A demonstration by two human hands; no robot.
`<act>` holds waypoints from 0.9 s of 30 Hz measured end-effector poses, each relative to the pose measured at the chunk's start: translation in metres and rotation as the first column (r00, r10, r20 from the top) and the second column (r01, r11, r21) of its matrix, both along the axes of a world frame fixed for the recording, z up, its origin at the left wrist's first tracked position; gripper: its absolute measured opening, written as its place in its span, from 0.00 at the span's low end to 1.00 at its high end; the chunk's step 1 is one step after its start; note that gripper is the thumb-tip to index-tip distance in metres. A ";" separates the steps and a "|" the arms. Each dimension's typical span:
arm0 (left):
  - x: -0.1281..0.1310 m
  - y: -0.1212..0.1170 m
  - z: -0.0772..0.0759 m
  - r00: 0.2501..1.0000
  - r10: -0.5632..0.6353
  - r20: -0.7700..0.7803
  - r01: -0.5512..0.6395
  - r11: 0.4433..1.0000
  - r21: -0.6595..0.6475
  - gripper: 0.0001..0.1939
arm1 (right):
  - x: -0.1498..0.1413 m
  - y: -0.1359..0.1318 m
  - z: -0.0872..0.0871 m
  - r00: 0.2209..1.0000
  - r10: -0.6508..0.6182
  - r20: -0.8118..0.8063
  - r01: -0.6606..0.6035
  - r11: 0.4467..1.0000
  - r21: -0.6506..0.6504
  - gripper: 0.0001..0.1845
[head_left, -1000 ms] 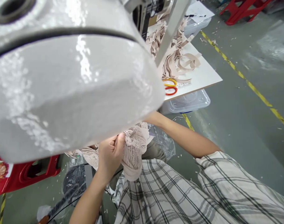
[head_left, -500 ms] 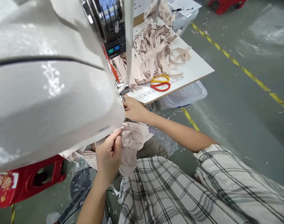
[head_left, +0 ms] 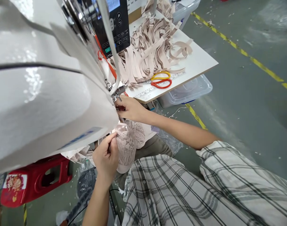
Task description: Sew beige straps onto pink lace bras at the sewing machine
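Pinching lace fabric [head_left: 126, 148] is the left hand [head_left: 105, 158] (cannot tell for the right hand [head_left: 133, 110]).

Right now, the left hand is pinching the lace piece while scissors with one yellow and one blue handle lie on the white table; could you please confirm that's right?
Not quite: the scissors have one yellow and one red handle, not blue, as the head view shows. The left hand does pinch the lace piece, and the scissors lie on the white table.
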State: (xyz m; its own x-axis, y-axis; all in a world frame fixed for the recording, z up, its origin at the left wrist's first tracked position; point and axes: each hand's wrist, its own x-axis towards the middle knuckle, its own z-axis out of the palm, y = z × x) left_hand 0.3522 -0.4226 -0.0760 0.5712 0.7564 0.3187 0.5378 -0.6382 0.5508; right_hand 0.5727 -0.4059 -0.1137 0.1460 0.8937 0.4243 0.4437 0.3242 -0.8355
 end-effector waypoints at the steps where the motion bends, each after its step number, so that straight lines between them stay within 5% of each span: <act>1: -0.001 0.000 -0.001 1.000 0.008 0.004 -0.008 1.000 0.007 0.11 | 0.000 0.000 0.000 1.000 -0.005 -0.001 0.005 1.000 0.000 0.01; 27: -0.017 0.014 -0.020 0.979 0.097 0.179 -0.087 0.994 -0.060 0.09 | -0.011 0.000 0.004 0.998 -0.061 -0.015 0.060 0.998 -0.022 0.01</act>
State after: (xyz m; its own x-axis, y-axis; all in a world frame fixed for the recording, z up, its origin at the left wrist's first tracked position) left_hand 0.3351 -0.4087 -0.0961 0.4349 0.8211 0.3696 0.4809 -0.5588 0.6757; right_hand 0.5613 -0.4057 -0.1094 0.2066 0.8919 0.4022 0.4484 0.2790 -0.8491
